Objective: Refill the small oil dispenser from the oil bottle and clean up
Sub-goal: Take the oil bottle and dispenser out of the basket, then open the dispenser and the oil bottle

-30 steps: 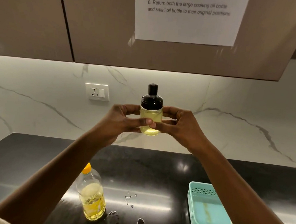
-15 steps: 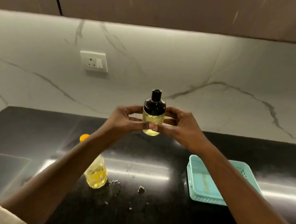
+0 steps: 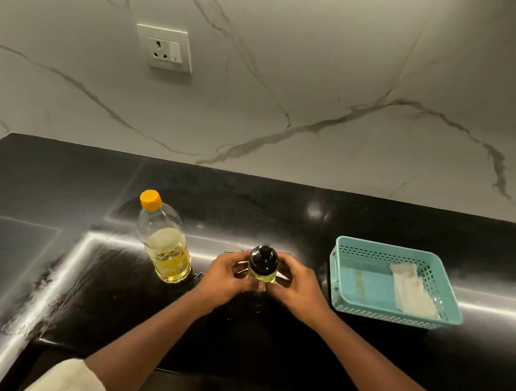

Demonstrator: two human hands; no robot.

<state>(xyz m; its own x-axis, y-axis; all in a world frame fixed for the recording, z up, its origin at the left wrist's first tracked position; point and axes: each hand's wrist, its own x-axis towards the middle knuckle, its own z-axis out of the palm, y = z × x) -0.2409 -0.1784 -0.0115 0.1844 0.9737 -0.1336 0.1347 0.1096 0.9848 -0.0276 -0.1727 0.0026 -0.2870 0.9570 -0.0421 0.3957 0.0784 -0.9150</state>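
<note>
1. Left hand (image 3: 226,276) and right hand (image 3: 299,283) curl their fingers around the small oil dispenser (image 3: 262,263), upright between them.
2. Left of the fingers: capped oil bottle (image 3: 164,240).
3. Right: teal basket (image 3: 362,309) holding a folded tissue (image 3: 411,290).

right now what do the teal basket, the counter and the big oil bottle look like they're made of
Teal basket: looks like moulded plastic, matte, with rows of punched holes in its walls.
Counter: dark polished stone, probably granite; it is speckled and mirrors the light strip.
Big oil bottle: clear thin plastic, likely PET, glossy, with an orange plastic cap.
</note>
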